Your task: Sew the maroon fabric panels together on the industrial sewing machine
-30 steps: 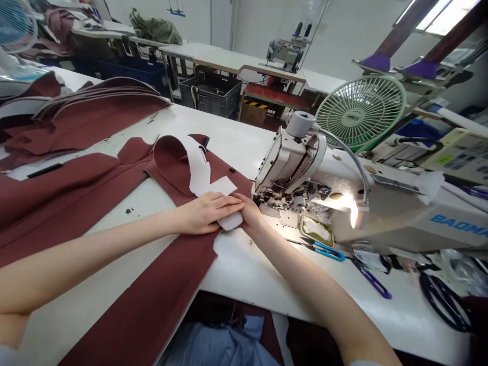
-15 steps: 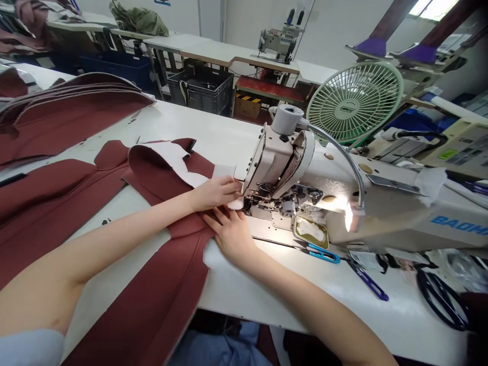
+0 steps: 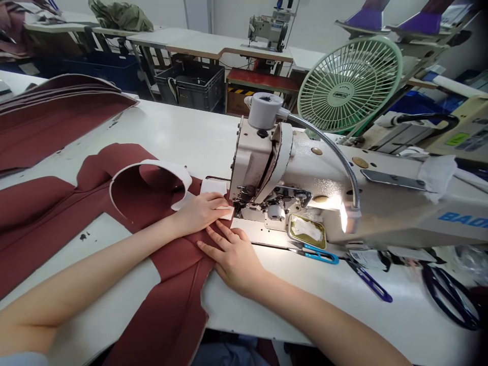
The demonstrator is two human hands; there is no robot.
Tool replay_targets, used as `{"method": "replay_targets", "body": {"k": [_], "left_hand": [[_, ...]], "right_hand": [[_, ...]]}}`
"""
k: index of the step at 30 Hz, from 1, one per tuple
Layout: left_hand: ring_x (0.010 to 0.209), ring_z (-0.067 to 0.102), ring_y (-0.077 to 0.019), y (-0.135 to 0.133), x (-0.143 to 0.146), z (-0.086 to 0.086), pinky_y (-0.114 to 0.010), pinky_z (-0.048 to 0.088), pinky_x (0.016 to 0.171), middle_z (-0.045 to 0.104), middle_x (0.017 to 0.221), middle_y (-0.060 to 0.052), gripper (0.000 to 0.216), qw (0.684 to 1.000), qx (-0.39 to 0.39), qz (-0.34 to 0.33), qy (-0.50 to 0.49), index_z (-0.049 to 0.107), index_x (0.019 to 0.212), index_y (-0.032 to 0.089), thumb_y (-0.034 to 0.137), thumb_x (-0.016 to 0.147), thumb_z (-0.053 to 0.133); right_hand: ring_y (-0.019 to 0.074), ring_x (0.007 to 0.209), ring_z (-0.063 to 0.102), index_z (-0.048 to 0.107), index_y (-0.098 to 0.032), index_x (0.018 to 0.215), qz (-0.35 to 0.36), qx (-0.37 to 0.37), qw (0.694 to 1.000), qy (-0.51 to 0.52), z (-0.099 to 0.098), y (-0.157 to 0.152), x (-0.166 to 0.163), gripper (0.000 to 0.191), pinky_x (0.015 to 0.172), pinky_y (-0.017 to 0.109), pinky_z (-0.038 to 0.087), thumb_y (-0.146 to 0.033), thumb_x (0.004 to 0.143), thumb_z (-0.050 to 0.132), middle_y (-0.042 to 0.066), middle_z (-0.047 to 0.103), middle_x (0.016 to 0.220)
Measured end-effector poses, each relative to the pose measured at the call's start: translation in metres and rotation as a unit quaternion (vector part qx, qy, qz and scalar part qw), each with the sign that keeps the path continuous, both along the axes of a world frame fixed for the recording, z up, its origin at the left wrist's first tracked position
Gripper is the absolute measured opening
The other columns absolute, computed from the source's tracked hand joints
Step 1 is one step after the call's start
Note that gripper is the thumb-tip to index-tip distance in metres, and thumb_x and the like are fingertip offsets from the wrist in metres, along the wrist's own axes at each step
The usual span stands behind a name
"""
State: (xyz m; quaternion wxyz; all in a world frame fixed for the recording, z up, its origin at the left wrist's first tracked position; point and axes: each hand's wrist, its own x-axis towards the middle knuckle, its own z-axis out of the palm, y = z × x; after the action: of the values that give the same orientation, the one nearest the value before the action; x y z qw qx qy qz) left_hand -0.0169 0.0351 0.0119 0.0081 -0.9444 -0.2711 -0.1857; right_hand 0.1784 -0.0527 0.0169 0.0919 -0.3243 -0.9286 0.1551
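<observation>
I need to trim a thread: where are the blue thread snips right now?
In the head view, the blue thread snips lie on the white table, right of the right hand, at the front edge of the sewing machine.

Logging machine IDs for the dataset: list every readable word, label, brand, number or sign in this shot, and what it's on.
"BAO": blue letters on the sewing machine arm; the rest is cut off by the picture's edge.
Hub badge of the green fan: too small to read.
Green label on the beige box at right: blurred, unreadable.
Yellow-black striped tape: no words.
</observation>
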Motion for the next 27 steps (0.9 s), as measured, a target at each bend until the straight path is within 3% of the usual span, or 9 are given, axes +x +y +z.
{"method": "replay_targets", "body": {"k": [4, 11, 20, 27], "left_hand": [[0.107, 0.058, -0.0205, 0.0, 0.004, -0.002, -0.037, 0.051, 0.095, 0.067, 0.115, -0.005, 0.028, 1.0, -0.023, -0.003, -0.007, 0.063, 0.117, 0.018, 0.015, 0.1, 0.04], [0.108, 0.059, -0.0188, 0.003, 0.0, -0.014, -0.034, 0.05, 0.098, 0.068, 0.116, -0.005, 0.028, 1.0, 0.013, -0.013, 0.014, 0.061, 0.119, 0.016, 0.016, 0.102, 0.039], [0.1, 0.059, -0.0183, 0.002, 0.01, -0.001, -0.03, 0.049, 0.091, 0.068, 0.108, -0.007, 0.021, 0.996, 0.075, -0.01, 0.051, 0.065, 0.112, 0.015, 0.015, 0.097, 0.05], [0.105, 0.057, -0.0201, 0.001, 0.018, -0.003, -0.032, 0.048, 0.091, 0.067, 0.114, -0.005, 0.022, 0.998, 0.034, 0.016, 0.054, 0.065, 0.115, 0.018, 0.017, 0.095, 0.055]], "right_hand": [[0.0332, 0.143, 0.033, 0.051, -0.03, 0.143, 0.006, 0.004, 1.0, 0.003, 0.0, 0.001, 0.002, 0.047, 0.101, 0.05, 0.037, -0.027, 0.096, 0.047, 0.007, 0.043, 0.153], [0.0343, 0.14, 0.037, 0.051, -0.03, 0.143, 0.01, 0.023, 1.0, 0.006, -0.004, 0.001, 0.002, 0.047, 0.099, 0.049, 0.038, -0.025, 0.097, 0.047, 0.008, 0.045, 0.151], [0.0353, 0.141, 0.037, 0.051, -0.029, 0.143, 0.006, 0.034, 0.999, -0.023, 0.003, -0.001, 0.008, 0.045, 0.101, 0.05, 0.039, -0.027, 0.098, 0.045, 0.01, 0.043, 0.152], [0.0352, 0.143, 0.034, 0.048, -0.029, 0.145, 0.002, 0.031, 0.999, -0.038, 0.006, -0.004, 0.015, 0.047, 0.102, 0.05, 0.039, -0.027, 0.099, 0.046, 0.01, 0.041, 0.154]]}}
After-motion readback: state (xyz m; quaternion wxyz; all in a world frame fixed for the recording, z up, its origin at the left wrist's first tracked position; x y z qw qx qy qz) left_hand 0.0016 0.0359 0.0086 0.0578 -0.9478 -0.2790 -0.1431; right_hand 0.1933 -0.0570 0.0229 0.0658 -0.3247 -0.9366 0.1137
